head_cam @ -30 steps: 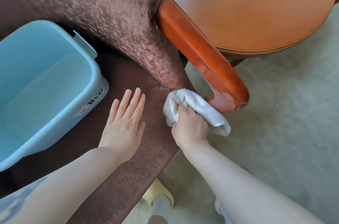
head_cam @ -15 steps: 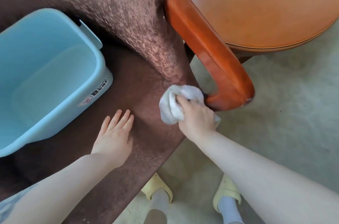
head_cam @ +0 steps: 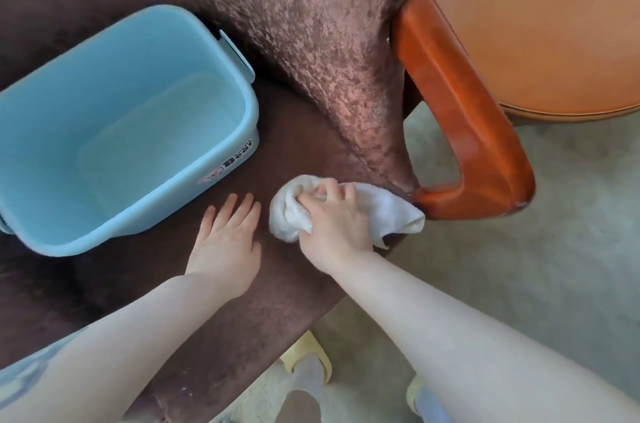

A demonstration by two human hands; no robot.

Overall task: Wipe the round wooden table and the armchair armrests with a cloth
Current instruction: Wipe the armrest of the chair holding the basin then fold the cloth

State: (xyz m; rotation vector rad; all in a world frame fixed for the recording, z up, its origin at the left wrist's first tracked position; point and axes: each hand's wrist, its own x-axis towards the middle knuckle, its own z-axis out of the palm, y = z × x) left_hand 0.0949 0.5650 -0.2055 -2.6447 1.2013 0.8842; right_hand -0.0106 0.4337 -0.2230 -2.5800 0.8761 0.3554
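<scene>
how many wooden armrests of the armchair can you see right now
1. The one wooden armrest runs down the right side of the brown armchair, beside the round wooden table; the right hand presses the white cloth at its lower end. The opposite armrest is out of view.

We note a white terry cloth [head_cam: 388,211], bunched, lying on the brown armchair seat [head_cam: 304,152] with one end touching the lower front of the glossy orange-brown wooden armrest [head_cam: 460,104], beyond which lies the round wooden tabletop [head_cam: 540,24], cut off at the frame edge.
</scene>
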